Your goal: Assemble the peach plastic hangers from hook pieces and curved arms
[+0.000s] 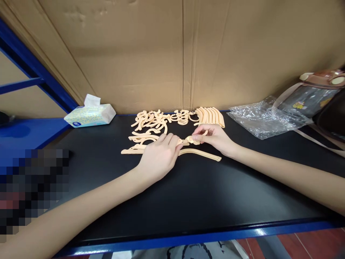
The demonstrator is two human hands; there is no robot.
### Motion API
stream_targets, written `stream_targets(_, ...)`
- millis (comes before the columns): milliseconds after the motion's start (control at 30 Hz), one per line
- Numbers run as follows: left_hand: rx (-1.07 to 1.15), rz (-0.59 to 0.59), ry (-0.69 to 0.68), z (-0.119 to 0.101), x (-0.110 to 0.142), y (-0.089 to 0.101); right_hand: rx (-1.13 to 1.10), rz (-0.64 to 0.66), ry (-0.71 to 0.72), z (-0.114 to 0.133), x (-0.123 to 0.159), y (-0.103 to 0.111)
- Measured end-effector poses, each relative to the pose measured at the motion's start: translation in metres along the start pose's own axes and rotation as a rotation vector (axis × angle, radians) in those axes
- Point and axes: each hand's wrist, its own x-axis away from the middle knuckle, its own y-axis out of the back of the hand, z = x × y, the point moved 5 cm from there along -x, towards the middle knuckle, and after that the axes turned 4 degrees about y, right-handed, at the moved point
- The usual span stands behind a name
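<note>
My left hand [159,155] is closed, its thumb and fingers pinching a beige curved piece that looks like a clothes hanger part; most of it is hidden behind the hand. Facing it, my right hand [215,139] pinches a small beige hanger part [190,139] with a shiny surface. The two held parts meet or nearly touch; I cannot tell if they are joined. A long curved hanger arm [202,152] lies on the table just in front of the hands. Further long beige pieces [132,151] stick out to the left, beyond my left hand.
Behind the hands lie a heap of small hooked beige pieces [149,118] and a row of curved arms [209,116]. A tissue pack [91,114] stands back left. Clear plastic wrap [260,117] and a strapped bottle [302,99] are at right. Cardboard [134,64] walls the back.
</note>
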Motion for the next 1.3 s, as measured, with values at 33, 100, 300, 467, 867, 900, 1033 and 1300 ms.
stream_targets(33,0.014,-0.027,-0.051,0.000,0.001,-0.003,-0.007,0.010,0.000,0.000,0.000,-0.001)
stream_targets(100,0.070,-0.018,-0.120,0.001,0.001,-0.010,-0.009,0.034,0.010,0.002,0.001,-0.003)
stream_targets(300,0.185,0.069,-0.013,0.006,0.002,-0.014,0.005,0.098,0.034,0.006,0.003,-0.006)
stream_targets(467,0.267,0.177,0.100,0.009,0.003,-0.017,-0.001,0.101,0.030,0.006,0.004,-0.006)
stream_targets(867,0.291,0.046,-0.124,0.001,0.001,-0.014,-0.002,0.102,0.047,-0.001,0.003,-0.006)
stream_targets(900,0.286,0.041,-0.113,0.002,0.001,-0.014,0.000,0.095,0.044,-0.001,0.002,-0.005)
stream_targets(1033,0.290,0.035,-0.075,0.005,0.002,-0.016,-0.026,0.075,0.041,0.000,0.001,-0.004)
stream_targets(1300,0.397,0.045,-0.067,0.009,0.003,-0.018,-0.098,0.048,0.033,0.002,0.001,-0.004)
